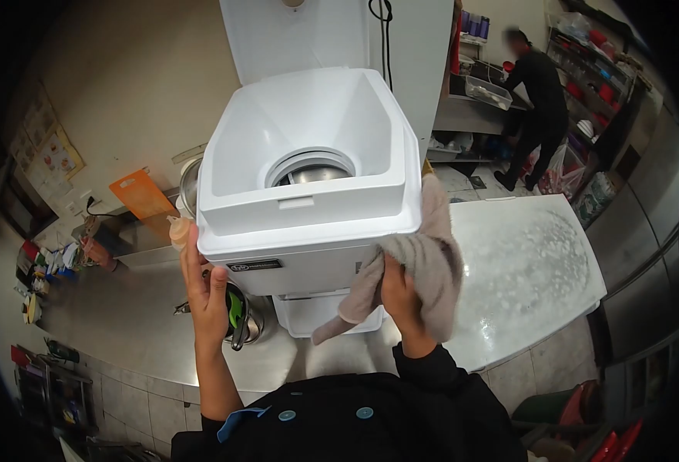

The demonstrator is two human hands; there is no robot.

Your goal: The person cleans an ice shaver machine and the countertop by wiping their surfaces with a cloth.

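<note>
Forearms (pixel 217 377) angle upward, left hand (pixel 209 304) touching the white machine (pixel 320 271) (fingers (pixel 191 258) extended), right hand (pixel 399 299) clutching grey cloth (pixel 441 286).

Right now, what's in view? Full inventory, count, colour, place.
hopper machine: 1, white, centre
upright panel: 1, white, behind machine
cloth: 1, grey-beige, machine's front right corner
squeeze bottle: 1, pale orange, beyond left hand
cutting board: 1, orange, left of machine
metal vessel: 1, silver with green, below machine's left
metal worktop: 1, grey, lower left
wet-looking top: 1, white, right
co-worker: 1, dark clothes, upper right
clear tub: 1, before co-worker
shelf clutter: mixed, too small to count
left hand: 1, bare, against machine's left side
right hand: 1, bare, gripping cloth
</note>
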